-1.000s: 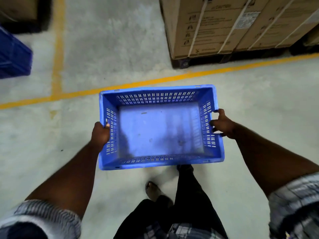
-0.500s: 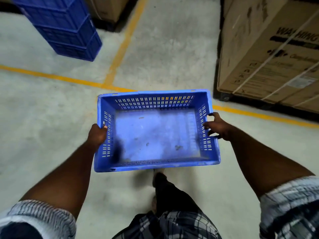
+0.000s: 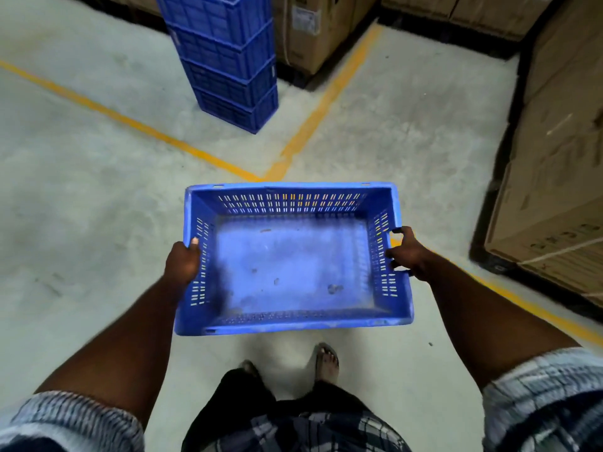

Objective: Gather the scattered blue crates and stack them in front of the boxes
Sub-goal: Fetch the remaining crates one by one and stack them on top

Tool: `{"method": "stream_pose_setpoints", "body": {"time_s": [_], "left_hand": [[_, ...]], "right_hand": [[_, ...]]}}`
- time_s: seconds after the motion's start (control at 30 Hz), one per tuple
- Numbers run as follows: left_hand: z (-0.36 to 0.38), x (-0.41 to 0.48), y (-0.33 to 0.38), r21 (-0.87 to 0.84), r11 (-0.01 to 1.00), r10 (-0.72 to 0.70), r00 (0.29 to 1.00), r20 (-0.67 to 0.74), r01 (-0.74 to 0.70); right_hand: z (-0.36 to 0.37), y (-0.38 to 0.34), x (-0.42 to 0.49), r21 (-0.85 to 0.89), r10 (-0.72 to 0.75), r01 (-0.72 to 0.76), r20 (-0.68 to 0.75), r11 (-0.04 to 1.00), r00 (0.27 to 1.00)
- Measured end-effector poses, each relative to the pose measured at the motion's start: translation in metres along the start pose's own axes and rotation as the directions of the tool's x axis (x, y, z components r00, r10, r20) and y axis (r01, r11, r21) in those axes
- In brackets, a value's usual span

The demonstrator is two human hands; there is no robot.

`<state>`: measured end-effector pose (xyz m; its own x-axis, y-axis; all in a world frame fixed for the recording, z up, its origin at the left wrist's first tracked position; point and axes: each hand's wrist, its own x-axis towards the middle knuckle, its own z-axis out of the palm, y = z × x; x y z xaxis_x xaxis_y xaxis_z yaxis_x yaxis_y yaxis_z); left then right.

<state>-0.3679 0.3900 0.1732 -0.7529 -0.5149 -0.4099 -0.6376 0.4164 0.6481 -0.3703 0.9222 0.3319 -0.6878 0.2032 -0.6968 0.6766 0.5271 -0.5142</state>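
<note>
An empty blue crate (image 3: pixel 287 265) with slotted walls hangs level in front of me at waist height. My left hand (image 3: pixel 182 262) grips its left wall, thumb over the rim. My right hand (image 3: pixel 408 252) grips the right wall, fingers hooked through the handle slot. Ahead on the floor stands a stack of blue crates (image 3: pixel 228 60), several high, leaning slightly, just in front of cardboard boxes (image 3: pixel 310 31).
Large strapped cardboard boxes on a dark pallet (image 3: pixel 554 190) line the right side. More boxes run along the back. Yellow floor lines (image 3: pixel 313 115) meet in a corner between me and the stack. My feet (image 3: pixel 326 357) are below the crate on bare concrete.
My view has swung left and I have walked forward with the crate. The crate stack has come from the upper left toward the centre and looks nearer. Both hands keep their grip.
</note>
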Motion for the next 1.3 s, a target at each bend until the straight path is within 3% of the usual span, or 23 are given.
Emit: {"method": "stream_pose_setpoints", "body": {"time_s": [0.13, 0.33, 0.63, 0.87, 1.03, 1.3], "left_hand": [[-0.043, 0.051, -0.012, -0.022, 0.999, -0.046, 0.999, -0.017, 0.046], [-0.128, 0.118, 0.014, -0.004, 1.000, -0.007, 1.000, -0.031, 0.007], [-0.245, 0.280, -0.016, -0.084, 0.996, -0.047, 0.998, -0.043, 0.044], [-0.319, 0.347, -0.003, -0.149, 0.987, -0.076, 0.994, -0.075, 0.064], [-0.363, 0.393, 0.032, -0.231, 0.972, -0.050, 0.998, -0.028, 0.042], [-0.423, 0.492, 0.087, -0.223, 0.975, -0.020, 0.997, -0.069, 0.004]], "right_hand": [[0.043, -0.080, 0.020, -0.051, -0.015, 0.016, 0.018, 0.999, 1.000], [0.117, -0.198, 0.032, -0.081, -0.023, 0.025, 0.023, 0.996, 0.999], [0.219, -0.362, 0.054, 0.002, -0.075, 0.075, 0.056, 0.997, 0.996], [0.280, -0.463, 0.094, 0.022, -0.098, 0.096, 0.095, 0.995, 0.991], [0.317, -0.538, 0.131, 0.018, -0.088, 0.086, 0.128, 0.996, 0.988], [0.358, -0.659, 0.175, 0.047, -0.094, 0.088, 0.165, 0.995, 0.982]]}}
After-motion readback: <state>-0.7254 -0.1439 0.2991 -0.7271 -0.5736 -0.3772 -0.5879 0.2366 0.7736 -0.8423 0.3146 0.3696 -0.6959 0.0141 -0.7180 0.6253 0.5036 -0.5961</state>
